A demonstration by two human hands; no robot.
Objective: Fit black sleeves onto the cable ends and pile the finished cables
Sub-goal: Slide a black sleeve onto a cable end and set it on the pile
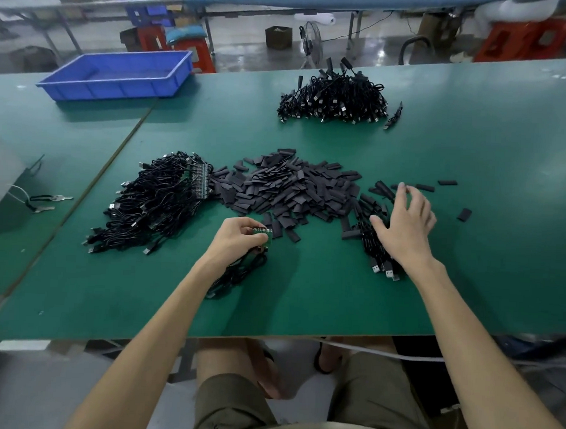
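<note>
A heap of flat black sleeves [286, 185] covers the middle of the green table [304, 296]. To its left lies a big pile of black cables [152, 205] with small boards on their ends. My left hand [238, 238] grips the green board ends [263, 234] of a small cable bundle whose leads trail toward me. My right hand [404, 219], fingers spread and relaxed, hovers over a few cables [379, 251] with USB plugs and over loose sleeves. A pile of sleeved cables [335, 98] sits farther back.
A blue plastic tray [119, 76] stands at the back left. Keys on a cord [45, 200] lie at the left on the neighbouring table. Stray sleeves [463, 214] dot the right side. Stools, boxes and a fan stand beyond the table.
</note>
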